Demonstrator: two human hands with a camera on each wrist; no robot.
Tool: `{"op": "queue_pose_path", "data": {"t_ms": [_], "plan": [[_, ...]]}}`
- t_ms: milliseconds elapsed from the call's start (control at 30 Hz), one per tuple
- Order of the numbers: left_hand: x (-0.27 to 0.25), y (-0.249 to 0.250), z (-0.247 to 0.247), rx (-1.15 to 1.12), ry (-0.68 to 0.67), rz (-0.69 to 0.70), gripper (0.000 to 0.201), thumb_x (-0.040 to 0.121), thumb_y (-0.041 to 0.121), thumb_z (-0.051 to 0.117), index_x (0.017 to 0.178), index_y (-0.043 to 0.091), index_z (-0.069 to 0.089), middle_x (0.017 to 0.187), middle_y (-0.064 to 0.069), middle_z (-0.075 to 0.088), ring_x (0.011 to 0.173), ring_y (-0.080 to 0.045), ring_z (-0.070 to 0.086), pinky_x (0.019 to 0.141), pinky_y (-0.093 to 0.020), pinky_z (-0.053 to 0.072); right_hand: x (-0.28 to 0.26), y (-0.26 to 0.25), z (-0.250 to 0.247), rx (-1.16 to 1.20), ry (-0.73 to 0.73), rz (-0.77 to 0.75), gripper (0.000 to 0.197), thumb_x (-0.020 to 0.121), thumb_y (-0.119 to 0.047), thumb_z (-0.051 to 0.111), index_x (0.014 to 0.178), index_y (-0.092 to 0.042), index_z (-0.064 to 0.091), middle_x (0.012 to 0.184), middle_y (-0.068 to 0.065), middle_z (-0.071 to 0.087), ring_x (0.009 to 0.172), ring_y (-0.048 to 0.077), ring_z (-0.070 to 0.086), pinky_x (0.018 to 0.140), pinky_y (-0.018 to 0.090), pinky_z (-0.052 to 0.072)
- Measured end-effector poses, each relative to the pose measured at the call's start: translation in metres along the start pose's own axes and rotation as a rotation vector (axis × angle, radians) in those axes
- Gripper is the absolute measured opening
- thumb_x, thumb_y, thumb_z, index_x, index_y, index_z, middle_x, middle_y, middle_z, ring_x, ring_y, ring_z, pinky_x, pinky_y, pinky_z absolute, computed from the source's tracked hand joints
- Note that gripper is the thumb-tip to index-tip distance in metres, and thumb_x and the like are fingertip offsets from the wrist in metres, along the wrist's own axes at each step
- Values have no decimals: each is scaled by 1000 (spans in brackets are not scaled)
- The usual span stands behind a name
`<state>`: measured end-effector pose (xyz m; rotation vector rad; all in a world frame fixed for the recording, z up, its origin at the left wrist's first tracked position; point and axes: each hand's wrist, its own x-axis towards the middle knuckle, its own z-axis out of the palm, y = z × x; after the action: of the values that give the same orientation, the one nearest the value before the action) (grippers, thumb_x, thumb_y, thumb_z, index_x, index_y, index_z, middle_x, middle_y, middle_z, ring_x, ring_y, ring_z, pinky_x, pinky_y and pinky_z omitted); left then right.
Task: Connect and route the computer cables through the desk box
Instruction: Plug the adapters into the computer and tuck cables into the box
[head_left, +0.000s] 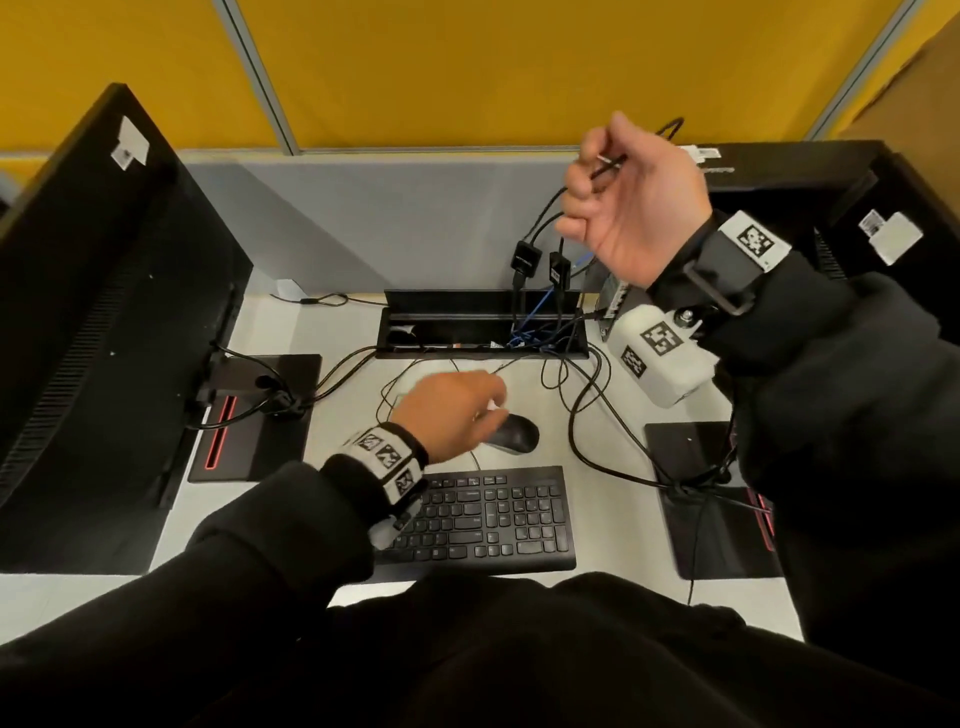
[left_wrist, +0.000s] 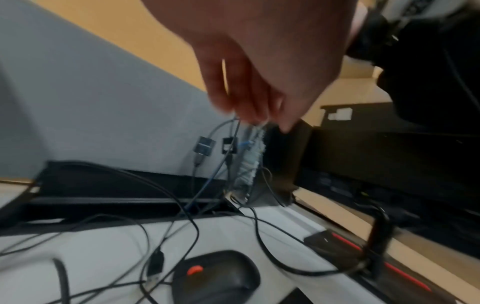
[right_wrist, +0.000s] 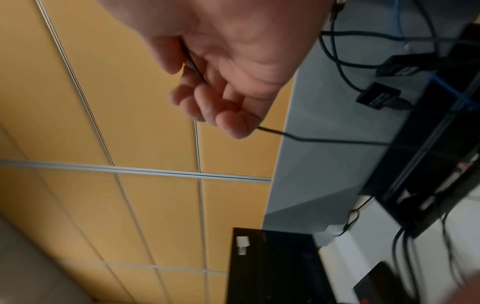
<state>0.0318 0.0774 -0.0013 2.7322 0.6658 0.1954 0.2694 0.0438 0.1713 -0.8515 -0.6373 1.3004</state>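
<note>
My right hand is raised above the desk's back right with its fingers curled round a thin black cable. In the right wrist view the cable crosses the palm and leaves past the little finger. The black desk box stands open at the back of the desk, with blue and black cables bunched at its right end. Two small black adapters hang above it. My left hand hovers low over the desk by the black mouse, fingers relaxed, holding nothing I can see. A loose USB plug lies beside the mouse.
A black keyboard lies at the front centre. A monitor stands at the left and another at the right, each on a black base. Loose black cables loop over the white desk. A grey partition rises behind.
</note>
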Motion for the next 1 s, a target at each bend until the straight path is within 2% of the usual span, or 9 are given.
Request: {"op": "queue_pose_path", "data": {"t_ms": [100, 200, 333, 433, 533, 667, 833, 900, 1000], "plan": [[23, -2, 41, -41, -335, -17, 36, 95, 31, 58, 130, 24, 60, 121, 3, 66, 108, -20, 63, 93, -39, 52, 5, 11, -5, -247, 113, 35, 40, 108, -35, 36, 91, -10, 62, 88, 16, 66, 65, 24, 58, 61, 34, 51], [37, -13, 75, 22, -423, -92, 57, 89, 23, 65, 144, 21, 49, 138, -3, 56, 124, -26, 56, 103, -42, 49, 0, 25, -15, -532, 194, 121, 40, 107, -38, 41, 98, -12, 71, 114, 18, 72, 80, 29, 67, 67, 38, 56], [42, -26, 106, 265, -475, -188, 70, 82, 23, 72, 145, 20, 41, 136, -5, 52, 123, -30, 52, 98, -45, 49, -14, 28, -17, -682, 186, 220, 45, 106, -43, 43, 97, -10, 73, 110, 22, 71, 86, 34, 68, 77, 45, 57], [41, -29, 116, 391, -436, -163, 54, 84, 30, 68, 134, 20, 51, 127, -5, 56, 115, -28, 53, 92, -42, 44, -20, 17, -20, -676, 158, 228, 47, 107, -43, 43, 104, -4, 69, 100, 25, 70, 87, 37, 69, 85, 49, 57], [45, -20, 110, 402, -358, -65, 45, 83, 37, 67, 123, 20, 59, 119, -4, 59, 110, -27, 53, 91, -42, 41, -18, 5, -21, -647, 157, 233, 47, 108, -42, 40, 105, -3, 67, 100, 29, 70, 91, 39, 72, 88, 51, 58], [53, 32, 99, 223, -236, 196, 51, 78, 41, 74, 125, 24, 62, 113, 0, 59, 100, -22, 58, 88, -40, 48, -5, -5, -15, -628, 157, 210, 46, 108, -40, 38, 100, -5, 67, 98, 26, 72, 96, 39, 73, 87, 52, 59], [53, 91, 132, 279, -342, 501, 47, 78, 28, 79, 123, 29, 66, 111, 4, 63, 97, -23, 59, 85, -40, 47, 11, -13, 4, -544, 138, 144, 45, 108, -40, 38, 100, -6, 66, 96, 23, 71, 98, 40, 72, 81, 49, 61], [53, 96, 145, 349, -384, 552, 44, 82, 31, 77, 125, 30, 66, 117, 4, 63, 101, -23, 58, 86, -39, 46, 14, -13, 11, -531, 117, 139, 45, 108, -41, 38, 99, -7, 66, 93, 22, 71, 94, 38, 72, 79, 48, 61], [57, 88, 153, 328, -418, 478, 46, 88, 28, 74, 133, 28, 62, 125, 0, 61, 110, -27, 57, 92, -40, 44, 13, -7, 16, -510, 78, 155, 44, 108, -40, 37, 95, -8, 65, 95, 22, 71, 93, 37, 72, 80, 48, 60]]}}
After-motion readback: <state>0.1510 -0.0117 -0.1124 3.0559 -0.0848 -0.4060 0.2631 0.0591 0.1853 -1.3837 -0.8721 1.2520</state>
